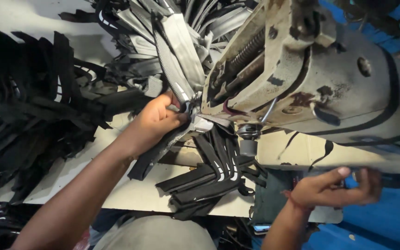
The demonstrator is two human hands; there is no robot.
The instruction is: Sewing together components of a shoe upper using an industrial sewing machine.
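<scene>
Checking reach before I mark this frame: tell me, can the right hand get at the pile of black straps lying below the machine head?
Probably yes: the right hand hovers beside the pile of black straps, with open space between them and nothing blocking.

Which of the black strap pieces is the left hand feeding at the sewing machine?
The black strap pinched under the left hand at the sewing machine; the other pieces lie loose in a pile below.

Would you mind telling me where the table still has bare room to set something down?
Bare table shows between the black strap heap and the left hand, beside the forearm. Crowded: strap pile under the sewing machine, and grey straps behind it.
</scene>
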